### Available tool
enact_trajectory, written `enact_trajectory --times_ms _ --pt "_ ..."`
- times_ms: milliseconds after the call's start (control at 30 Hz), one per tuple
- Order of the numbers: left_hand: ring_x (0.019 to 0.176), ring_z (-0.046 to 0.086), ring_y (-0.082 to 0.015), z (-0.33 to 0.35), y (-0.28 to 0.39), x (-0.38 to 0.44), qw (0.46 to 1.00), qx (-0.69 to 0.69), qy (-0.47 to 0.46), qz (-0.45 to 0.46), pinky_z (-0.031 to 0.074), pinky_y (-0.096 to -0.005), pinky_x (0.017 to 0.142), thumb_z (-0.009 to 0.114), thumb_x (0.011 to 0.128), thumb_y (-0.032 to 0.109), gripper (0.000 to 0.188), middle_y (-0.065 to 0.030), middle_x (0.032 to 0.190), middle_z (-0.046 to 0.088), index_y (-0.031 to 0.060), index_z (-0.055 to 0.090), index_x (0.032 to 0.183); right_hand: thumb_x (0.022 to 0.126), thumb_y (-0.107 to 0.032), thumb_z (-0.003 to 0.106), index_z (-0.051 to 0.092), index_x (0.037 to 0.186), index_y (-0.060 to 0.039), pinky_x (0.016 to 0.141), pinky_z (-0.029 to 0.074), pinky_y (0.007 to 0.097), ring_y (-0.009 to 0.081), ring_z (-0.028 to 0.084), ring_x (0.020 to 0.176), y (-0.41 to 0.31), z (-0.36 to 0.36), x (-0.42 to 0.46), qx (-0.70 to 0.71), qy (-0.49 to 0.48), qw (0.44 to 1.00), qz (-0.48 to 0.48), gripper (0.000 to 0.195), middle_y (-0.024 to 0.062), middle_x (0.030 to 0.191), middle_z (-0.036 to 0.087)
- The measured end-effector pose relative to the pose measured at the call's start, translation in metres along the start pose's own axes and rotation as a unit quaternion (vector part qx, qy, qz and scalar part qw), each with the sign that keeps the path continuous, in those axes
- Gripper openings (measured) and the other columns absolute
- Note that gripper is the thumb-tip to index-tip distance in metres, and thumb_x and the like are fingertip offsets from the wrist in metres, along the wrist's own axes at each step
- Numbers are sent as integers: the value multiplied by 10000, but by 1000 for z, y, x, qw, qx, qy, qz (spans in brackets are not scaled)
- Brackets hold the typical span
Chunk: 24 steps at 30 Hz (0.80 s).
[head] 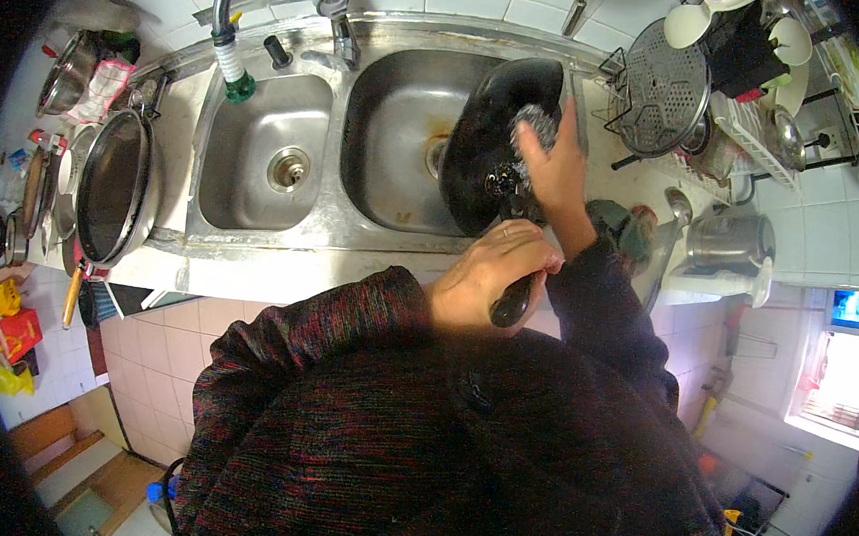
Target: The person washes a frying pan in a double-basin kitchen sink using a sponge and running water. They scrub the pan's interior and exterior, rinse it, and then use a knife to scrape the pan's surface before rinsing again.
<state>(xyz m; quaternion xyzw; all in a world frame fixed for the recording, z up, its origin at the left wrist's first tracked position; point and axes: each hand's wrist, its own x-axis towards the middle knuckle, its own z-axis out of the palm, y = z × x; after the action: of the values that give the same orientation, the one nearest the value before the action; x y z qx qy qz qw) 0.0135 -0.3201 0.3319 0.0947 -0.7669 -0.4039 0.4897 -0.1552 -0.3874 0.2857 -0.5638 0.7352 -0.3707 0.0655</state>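
Observation:
A black wok (477,122) stands tilted over the right part of the larger steel sink basin (395,116), its inside wet and shiny. Around its dark handle, near the counter's front edge, my left hand (493,272) is closed. My right hand (556,161) is over the inside of the wok, fingers apart, against a silvery wire scourer (536,130). The palm side is hidden, so how firmly the scourer is held does not show.
A chrome faucet (344,45) with a flexible green-tipped spout stands behind the smaller basin (263,129). Pans (114,186) are stacked on the left counter. At right are a perforated round steamer plate (666,87), a wire dish rack (759,142) and a metal pot (730,240).

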Motion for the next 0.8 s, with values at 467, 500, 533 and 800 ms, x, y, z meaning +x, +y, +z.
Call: enact_trajectory --times_ms 467,500,533,800 --pt "854 557 -342 7 -6 -13 999 8 -49 12 439 -418 814 620 670 -37 286 -149 853 559 -3 541 943 819 -466 607 169 1397 58 798 463 470 481 584 916 2 -8 -34 30 -35 998 50 894 350 956 594" --pt "845 557 -341 8 -6 -12 999 5 -47 9 441 -417 808 621 667 -46 283 -148 840 556 -2 541 934 819 -465 607 176 1395 57 795 463 469 483 583 915 4 -9 -28 23 -20 998 49 889 350 960 593" --pt "845 557 -340 7 -5 -10 999 7 -49 11 442 -417 804 620 668 -46 279 -148 838 555 0 541 931 819 -465 606 183 1393 57 792 464 468 485 581 913 3 -9 -19 20 -7 999 44 884 350 963 592" --pt "865 557 -340 3 -8 -17 994 27 -105 14 441 -416 833 625 674 -28 269 -144 864 571 4 539 926 819 -449 607 183 1361 128 847 457 436 460 580 981 33 -5 -6 17 -12 998 61 898 360 1045 572"
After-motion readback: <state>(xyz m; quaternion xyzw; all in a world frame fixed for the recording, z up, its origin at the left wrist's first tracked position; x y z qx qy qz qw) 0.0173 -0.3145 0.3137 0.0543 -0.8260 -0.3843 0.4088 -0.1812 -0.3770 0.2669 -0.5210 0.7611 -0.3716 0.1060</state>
